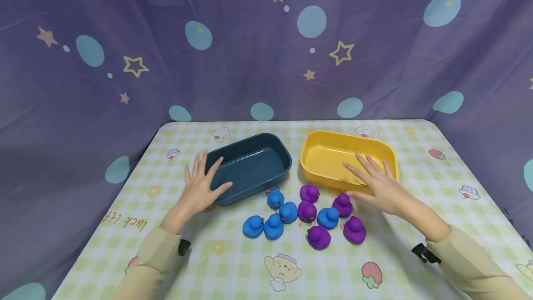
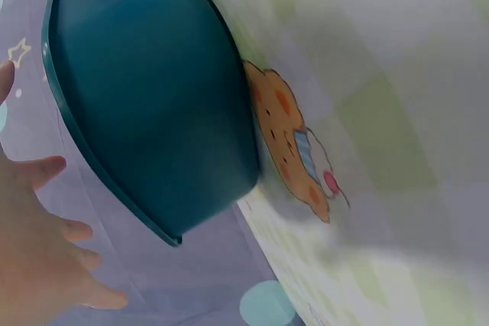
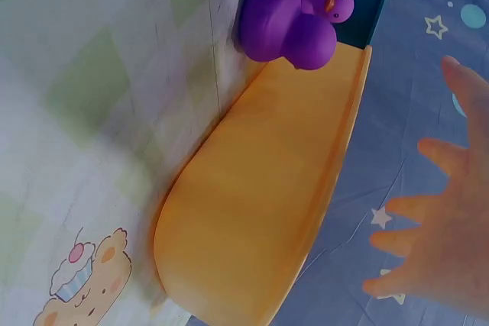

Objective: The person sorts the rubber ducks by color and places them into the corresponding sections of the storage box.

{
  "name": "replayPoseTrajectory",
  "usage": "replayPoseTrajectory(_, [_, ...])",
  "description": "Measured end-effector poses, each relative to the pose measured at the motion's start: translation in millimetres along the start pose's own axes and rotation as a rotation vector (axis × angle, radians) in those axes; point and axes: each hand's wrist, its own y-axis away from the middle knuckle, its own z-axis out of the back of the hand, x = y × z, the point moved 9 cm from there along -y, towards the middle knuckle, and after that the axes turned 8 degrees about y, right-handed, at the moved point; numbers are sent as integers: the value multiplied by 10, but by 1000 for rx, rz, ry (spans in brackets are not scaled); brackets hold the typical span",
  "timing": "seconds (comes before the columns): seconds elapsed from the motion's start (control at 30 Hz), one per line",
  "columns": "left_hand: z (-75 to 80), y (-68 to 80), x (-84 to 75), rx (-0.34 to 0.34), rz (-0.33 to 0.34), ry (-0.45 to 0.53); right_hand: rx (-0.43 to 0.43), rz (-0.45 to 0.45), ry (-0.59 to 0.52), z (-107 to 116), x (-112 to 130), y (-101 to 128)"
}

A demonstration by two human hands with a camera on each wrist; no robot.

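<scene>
My left hand, fingers spread, hovers by the near left end of a dark teal plastic bin. The left wrist view shows that hand apart from the bin wall. My right hand spreads its fingers over the near right side of a yellow bin, holding nothing. In front of the bins lie several blue rubber ducks and several purple rubber ducks, loosely mixed toward the right. One purple duck sits just left of the right thumb. The bins' visible insides hold no ducks.
A light green checkered tablecloth with printed cartoons covers the table. Behind it hangs a purple curtain with stars and blue ovals. Black wrist straps show at the sleeves.
</scene>
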Motion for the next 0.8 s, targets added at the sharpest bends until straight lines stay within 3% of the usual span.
replayPoseTrajectory(0.37, [131,61,148,-95,-19,132,-16,87,-116,48,156,75])
replayPoseTrajectory(0.8, [142,75,414,-133,86,369,-23,129,-267,43,270,163])
